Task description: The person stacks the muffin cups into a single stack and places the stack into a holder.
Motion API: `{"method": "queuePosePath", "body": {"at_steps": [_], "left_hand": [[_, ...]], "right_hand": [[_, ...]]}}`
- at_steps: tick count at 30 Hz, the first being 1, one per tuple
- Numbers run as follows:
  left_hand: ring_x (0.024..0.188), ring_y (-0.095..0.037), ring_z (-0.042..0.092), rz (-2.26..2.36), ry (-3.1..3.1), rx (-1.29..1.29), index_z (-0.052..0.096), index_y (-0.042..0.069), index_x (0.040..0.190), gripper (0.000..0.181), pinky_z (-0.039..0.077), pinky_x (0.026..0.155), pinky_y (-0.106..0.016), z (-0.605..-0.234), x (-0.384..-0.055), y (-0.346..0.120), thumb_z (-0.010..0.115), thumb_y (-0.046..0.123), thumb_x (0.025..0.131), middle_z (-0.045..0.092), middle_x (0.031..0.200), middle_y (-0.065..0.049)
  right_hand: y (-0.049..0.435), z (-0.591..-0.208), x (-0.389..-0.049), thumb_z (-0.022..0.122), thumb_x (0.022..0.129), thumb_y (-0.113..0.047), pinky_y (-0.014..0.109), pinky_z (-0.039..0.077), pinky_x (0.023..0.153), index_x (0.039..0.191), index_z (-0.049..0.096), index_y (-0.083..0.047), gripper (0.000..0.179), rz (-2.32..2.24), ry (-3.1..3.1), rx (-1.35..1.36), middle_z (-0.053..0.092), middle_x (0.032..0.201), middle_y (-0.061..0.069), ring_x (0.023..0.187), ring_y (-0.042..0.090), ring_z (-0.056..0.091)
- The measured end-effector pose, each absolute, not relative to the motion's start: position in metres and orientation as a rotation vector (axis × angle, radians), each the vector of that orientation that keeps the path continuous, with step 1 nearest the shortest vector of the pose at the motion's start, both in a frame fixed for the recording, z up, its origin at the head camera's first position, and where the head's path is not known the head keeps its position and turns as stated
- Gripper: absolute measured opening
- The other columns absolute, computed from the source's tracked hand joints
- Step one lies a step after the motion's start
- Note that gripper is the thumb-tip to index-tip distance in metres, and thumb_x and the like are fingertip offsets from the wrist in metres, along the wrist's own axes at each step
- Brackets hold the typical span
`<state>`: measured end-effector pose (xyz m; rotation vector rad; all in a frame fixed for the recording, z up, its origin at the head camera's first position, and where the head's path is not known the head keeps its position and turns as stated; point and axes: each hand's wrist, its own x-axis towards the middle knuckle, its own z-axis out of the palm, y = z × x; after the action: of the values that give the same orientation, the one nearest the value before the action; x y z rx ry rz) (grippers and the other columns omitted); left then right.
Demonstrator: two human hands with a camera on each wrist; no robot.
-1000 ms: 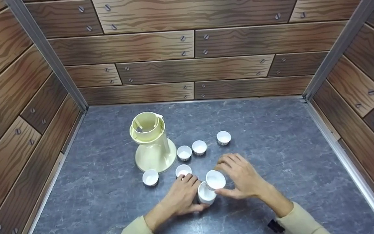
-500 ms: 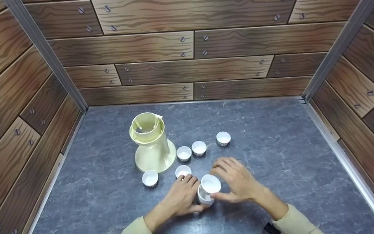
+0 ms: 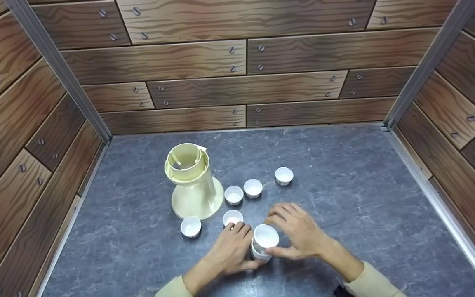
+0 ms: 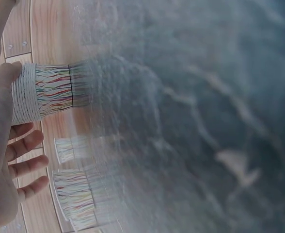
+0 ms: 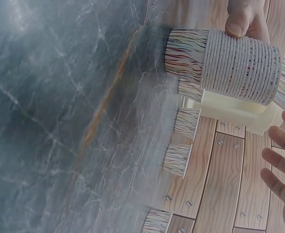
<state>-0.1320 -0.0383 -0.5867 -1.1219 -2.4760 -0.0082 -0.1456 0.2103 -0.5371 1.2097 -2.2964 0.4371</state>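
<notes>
My left hand [image 3: 230, 251] grips the side of a stack of nested small cups [image 5: 239, 67], which stands upright. In the left wrist view its thumb lies against the stacked rims. These cups are white inside, with thin coloured lines printed outside. My right hand [image 3: 301, 237] holds another cup [image 3: 266, 236] by its side between thumb and fingers. This cup overlaps the top of the stack in the head view, and in the right wrist view its base is right at the topmost rim. Just beyond my left fingers stands a single cup [image 3: 233, 216], partly hidden by them.
Two cups [image 3: 253, 188] [image 3: 233, 195] stand side by side behind the hands. One cup [image 3: 283, 176] is farther back right, another cup [image 3: 191, 227] to the left. A pale yellow plastic stand [image 3: 196, 198] with a hollow round top is at left. Wood-patterned walls [image 3: 204, 90] enclose the table.
My right hand has moved left and toward me, bringing its cup over the stack, which it now covers more. My left hand has stayed on the stack.
</notes>
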Motion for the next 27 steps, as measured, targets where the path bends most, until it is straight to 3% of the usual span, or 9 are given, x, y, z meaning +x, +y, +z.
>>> {"method": "queuePosePath", "body": {"at_steps": [5, 16, 27], "left_hand": [[0.1, -0.016, 0.061, -0.013, -2.475, -1.124, 0.064, 0.018, 0.112, 0.07, 0.048, 0.084, -0.033, -0.5868, -0.1314, -0.0385, 0.06, 0.082, 0.084, 0.066, 0.104, 0.003], [0.097, -0.016, 0.059, -0.026, -2.475, -1.13, 0.064, 0.02, 0.11, 0.067, 0.047, 0.083, -0.032, -0.5862, -0.133, -0.0399, 0.061, 0.081, 0.084, 0.065, 0.102, 0.004], [0.098, -0.016, 0.06, 0.002, -2.47, -1.123, 0.064, 0.02, 0.109, 0.068, 0.047, 0.083, -0.032, -0.5858, -0.1321, -0.0393, 0.058, 0.083, 0.085, 0.065, 0.101, 0.004]], "right_hand": [[0.2116, -0.5395, -0.1439, 0.053, 0.094, -0.076, 0.044, 0.055, 0.095, 0.114, 0.07, -0.02, 0.062, 0.406, -2.33, 1.194, 0.071, 0.116, 0.001, 0.112, 0.019, 0.066], [0.2123, -0.5435, -0.1444, 0.061, 0.092, -0.073, 0.044, 0.054, 0.098, 0.117, 0.069, -0.021, 0.059, 0.424, -2.353, 1.206, 0.069, 0.116, 0.001, 0.112, 0.018, 0.065], [0.211, -0.5466, -0.142, 0.056, 0.093, -0.076, 0.045, 0.056, 0.097, 0.117, 0.068, -0.021, 0.061, 0.358, -2.38, 1.202, 0.07, 0.118, 0.001, 0.113, 0.018, 0.065]]}}
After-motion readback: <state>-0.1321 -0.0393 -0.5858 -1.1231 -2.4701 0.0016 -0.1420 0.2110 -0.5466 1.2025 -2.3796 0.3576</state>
